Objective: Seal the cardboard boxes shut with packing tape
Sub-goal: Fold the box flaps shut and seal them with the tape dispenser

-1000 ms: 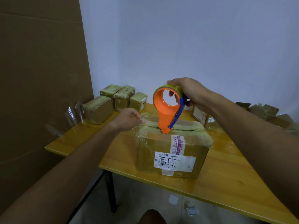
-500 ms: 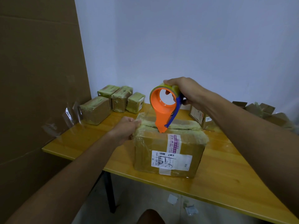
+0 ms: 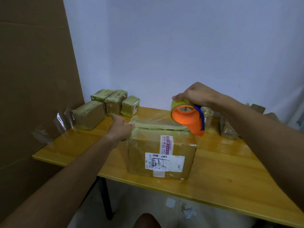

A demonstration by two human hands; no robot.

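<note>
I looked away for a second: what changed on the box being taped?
The right hand drew the orange tape dispenser from mid-top to the labelled cardboard box's right edge, tipping it over and laying clear tape along the seam. The left hand stays at the box's left end; the box hasn't moved.

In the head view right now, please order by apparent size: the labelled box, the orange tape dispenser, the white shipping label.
1. Labelled box, clearly the largest.
2. Orange tape dispenser.
3. White shipping label, close to the dispenser in apparent size, so this order is unsure.
</note>
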